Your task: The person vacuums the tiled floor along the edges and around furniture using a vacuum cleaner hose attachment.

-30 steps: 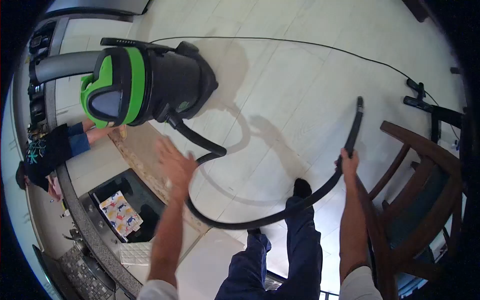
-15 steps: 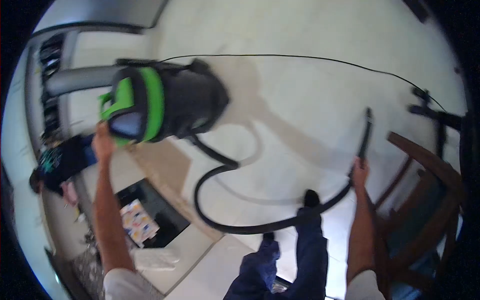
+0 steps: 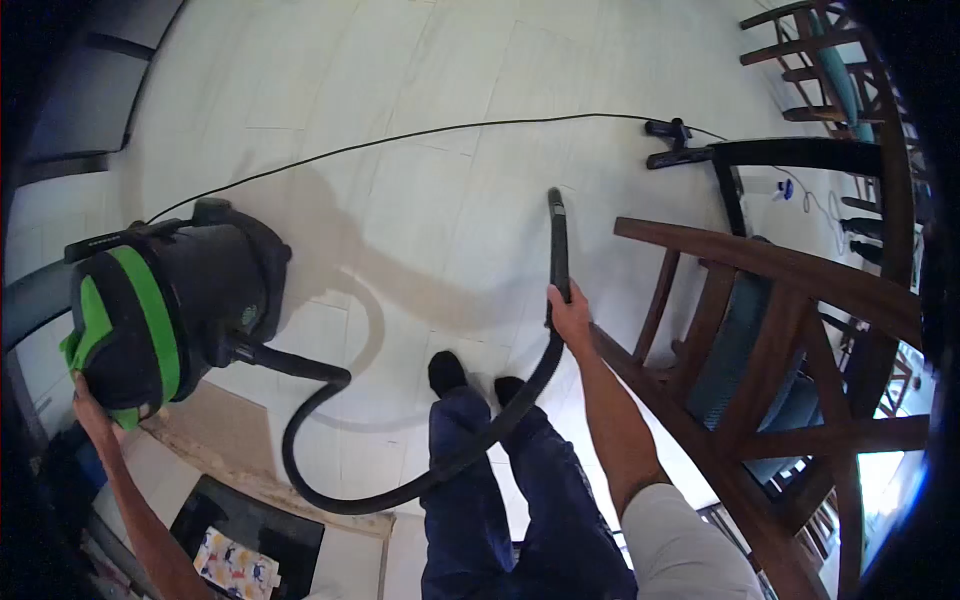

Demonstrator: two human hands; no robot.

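Observation:
A black and green vacuum cleaner [image 3: 210,290] stands at the left on the pale floor. My left hand [image 3: 92,405] is at the edge of its green top, with the fingers partly hidden behind it. A black hose [image 3: 345,505] leaves the vacuum and loops across in front of my legs. Near the hose's far end, my right hand [image 3: 570,312] is wrapped round the tube, whose open tip [image 3: 557,200] points away from me over the floor.
Wooden chairs [image 3: 770,265] with teal seats stand at the right. A black cord [image 3: 400,137] crosses the floor to a black stand [image 3: 680,150]. At the lower left, a patterned cloth [image 3: 235,565] hangs on a dark oven door [image 3: 285,530].
My left hand has gone from open in the air to the vacuum's green top. The view has turned right, so the vacuum sits further left and more chairs show.

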